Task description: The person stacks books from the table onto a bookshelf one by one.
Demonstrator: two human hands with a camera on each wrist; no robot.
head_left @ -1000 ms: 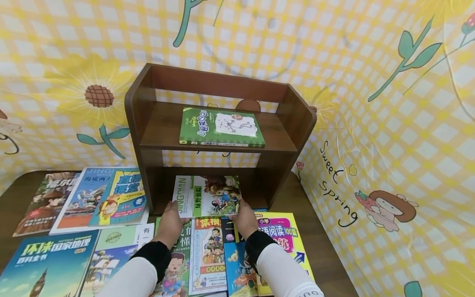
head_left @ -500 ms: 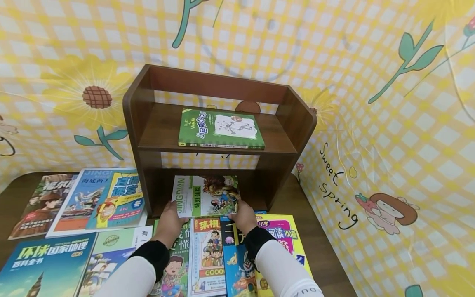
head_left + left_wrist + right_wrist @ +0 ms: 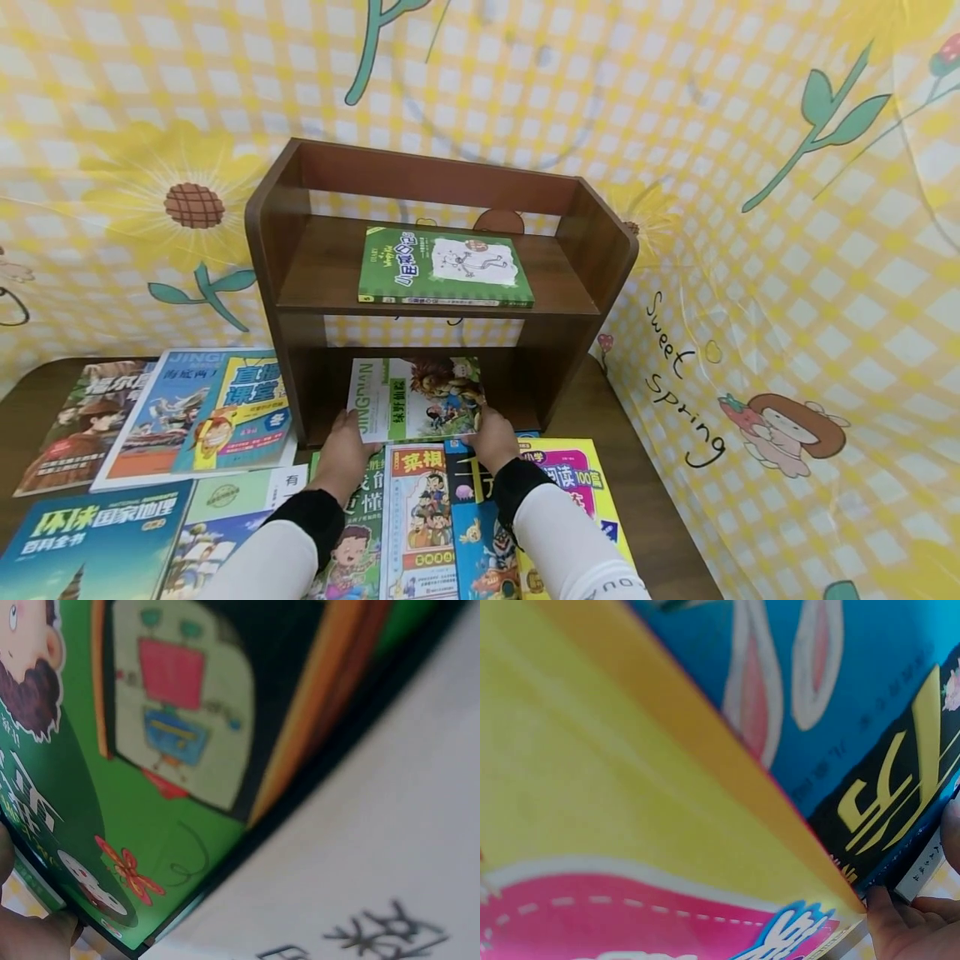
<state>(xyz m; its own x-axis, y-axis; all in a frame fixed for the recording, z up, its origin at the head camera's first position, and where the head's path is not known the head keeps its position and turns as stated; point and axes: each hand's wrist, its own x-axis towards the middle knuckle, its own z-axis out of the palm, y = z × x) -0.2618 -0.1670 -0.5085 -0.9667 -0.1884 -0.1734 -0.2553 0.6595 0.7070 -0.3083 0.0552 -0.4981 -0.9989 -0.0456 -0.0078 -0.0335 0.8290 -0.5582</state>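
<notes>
A white book with a green title strip and a cartoon lion [image 3: 420, 400] lies cover up at the mouth of the bookshelf's lower compartment. My left hand [image 3: 347, 458] grips its left edge near the front corner, while my right hand [image 3: 493, 442] holds the opposite edge. Fingers curled beneath the book are mostly hidden. Above, a green comic-style book [image 3: 446, 267] lies flat on the upper shelf of the brown wooden bookshelf [image 3: 435, 171]. In both wrist views, covers of books on the table fill most of the picture, with part of the hand at a lower corner.
Several books spread over the dark wooden table [image 3: 652, 500] in front of the shelf, including a yellow and pink one [image 3: 592, 467] and a blue-green one [image 3: 97, 533]. More books overlap left of the shelf, such as a blue one [image 3: 240, 408]. Yellow checked cloth [image 3: 750, 292] hangs behind and at right.
The head view has tilted slightly, so the shelf and books appear a little lower. Both hands keep their hold on the white book, with no clear movement relative to the shelf.
</notes>
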